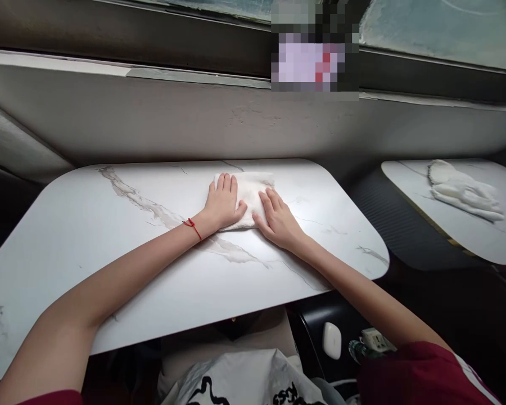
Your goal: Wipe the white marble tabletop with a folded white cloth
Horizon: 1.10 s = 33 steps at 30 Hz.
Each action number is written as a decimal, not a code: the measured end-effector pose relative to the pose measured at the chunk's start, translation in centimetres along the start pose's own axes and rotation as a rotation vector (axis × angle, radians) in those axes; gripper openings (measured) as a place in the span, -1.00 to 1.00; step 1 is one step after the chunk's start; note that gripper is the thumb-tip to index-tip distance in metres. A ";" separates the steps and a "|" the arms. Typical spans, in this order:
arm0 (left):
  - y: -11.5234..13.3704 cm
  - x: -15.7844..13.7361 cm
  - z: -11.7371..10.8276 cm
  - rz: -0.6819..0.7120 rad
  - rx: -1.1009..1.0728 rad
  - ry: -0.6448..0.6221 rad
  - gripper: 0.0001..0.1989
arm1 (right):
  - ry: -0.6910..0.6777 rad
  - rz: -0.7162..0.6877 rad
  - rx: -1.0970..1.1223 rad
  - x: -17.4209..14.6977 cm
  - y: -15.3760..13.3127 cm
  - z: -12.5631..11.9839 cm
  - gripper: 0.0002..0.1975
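A folded white cloth (250,194) lies flat on the white marble-patterned table (152,298), close to its far edge. My left hand (223,202) rests on the cloth's left side, palm down, its fingers stretched out and the thumb apart. On the right side of the cloth lies my right hand (277,216), fingers spread and slightly bent, partly over the cloth's edge. Both palms face downward, and neither hand is wrapped round anything. Around my left wrist is a thin red string bracelet (191,226).
A second marble-patterned table (484,242) stands at the right with a crumpled white cloth (464,188) on it. Behind both runs a grey wall (185,118) under windows. Below the table at the right are a white rounded case (331,340) and a dark bottle (360,351).
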<state>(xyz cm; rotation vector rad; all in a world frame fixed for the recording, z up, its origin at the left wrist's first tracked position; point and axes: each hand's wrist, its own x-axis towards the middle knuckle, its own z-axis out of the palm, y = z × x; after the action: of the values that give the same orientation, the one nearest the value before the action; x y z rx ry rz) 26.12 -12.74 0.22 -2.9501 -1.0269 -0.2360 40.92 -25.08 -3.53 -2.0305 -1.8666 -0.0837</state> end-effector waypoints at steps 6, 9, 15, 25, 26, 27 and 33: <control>3.5 -2.2 0.1 0.172 -0.023 -0.011 -0.28 | -0.055 0.185 -0.076 -7.0 -1.8 -3.1 -0.33; 5.0 -3.3 0.2 0.241 -0.050 -0.010 -0.28 | -0.054 0.254 -0.051 -10.1 -2.8 -4.1 -0.40; 6.8 -5.3 0.1 0.335 -0.094 -0.017 -0.28 | 0.074 0.407 0.002 -13.8 -5.4 -4.3 -0.46; 6.8 -5.4 0.7 0.349 -0.174 0.016 -0.26 | 0.016 0.427 -0.086 -13.4 -6.0 -4.2 -0.35; 6.8 -5.4 0.8 0.346 -0.173 0.014 -0.27 | 0.010 0.411 -0.081 -13.2 -5.8 -4.0 -0.33; 6.8 -5.4 0.8 0.338 -0.169 0.012 -0.27 | 0.006 0.387 -0.075 -13.0 -5.5 -3.9 -0.30; 6.7 -4.7 0.9 0.240 -0.126 0.015 -0.26 | -0.065 0.208 -0.043 -10.8 -2.7 -4.1 -0.28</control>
<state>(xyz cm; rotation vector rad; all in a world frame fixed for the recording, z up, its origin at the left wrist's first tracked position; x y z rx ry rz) 26.76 -20.84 -1.03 -3.1413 -0.6696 -0.3283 37.89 -36.48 -2.34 -2.2692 -1.6915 -0.0018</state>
